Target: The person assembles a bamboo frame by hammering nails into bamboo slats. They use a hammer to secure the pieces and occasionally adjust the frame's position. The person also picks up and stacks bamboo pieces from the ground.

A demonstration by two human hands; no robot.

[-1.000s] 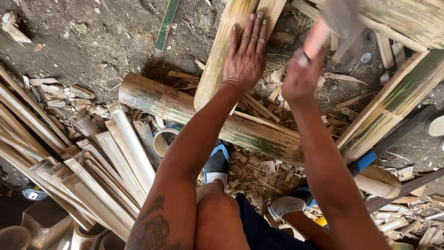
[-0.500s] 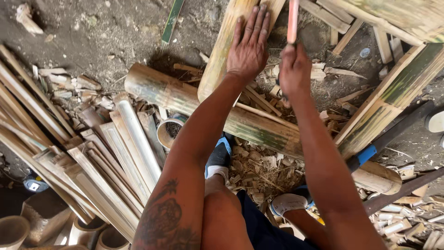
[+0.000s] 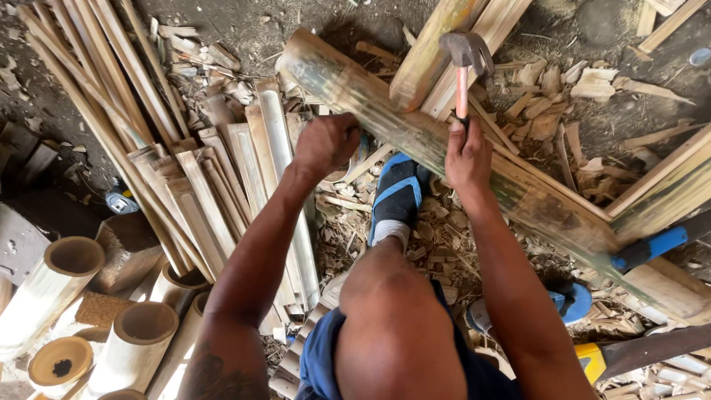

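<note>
My right hand point(image 3: 466, 152) grips the red handle of a hammer point(image 3: 464, 55), whose metal head is raised over a split bamboo piece point(image 3: 426, 59). That piece leans across a thick bamboo pole point(image 3: 518, 185) lying diagonally on the ground. My left hand point(image 3: 326, 142) is curled into a fist against the near side of the pole, left of the hammer. Anything inside the fist is hidden. My foot in a blue shoe point(image 3: 396, 194) rests just below the pole, between my arms.
Split bamboo slats point(image 3: 200, 178) are piled at left, with cut bamboo tubes point(image 3: 70, 270) at lower left. A blue-handled tool point(image 3: 655, 248) and a yellow-handled blade point(image 3: 603, 359) lie at right. Wood chips point(image 3: 563, 81) cover the dirt, and a small tape measure point(image 3: 118, 201) sits at left.
My left hand has left the split piece, pulled back to the pole and closed into a fist. The hammer has come down into view above the split piece.
</note>
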